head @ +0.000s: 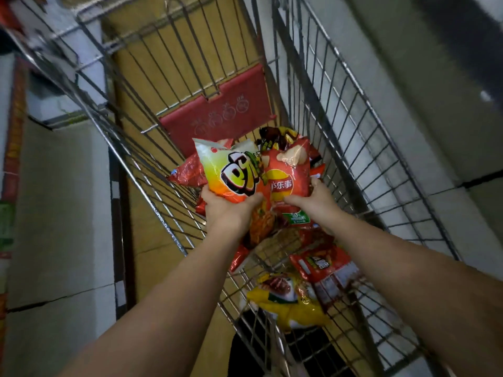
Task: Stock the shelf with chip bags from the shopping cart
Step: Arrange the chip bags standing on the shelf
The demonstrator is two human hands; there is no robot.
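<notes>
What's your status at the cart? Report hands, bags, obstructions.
Left hand grips green-orange bag. Right hand grips red bag. Both over cart, more bags beneath. Nothing obstructing.

Your left hand (226, 210) and right hand (315, 198) cover the lower edges of the chip bags (255, 172) they hold. The shelf (11, 131) at 9 o'clock is cropped and smeared, labels unreadable. Cart (340, 110) bottom's hidden under packets.

Cart walls (340, 110) hem sides; open above bags (285, 170).
</notes>
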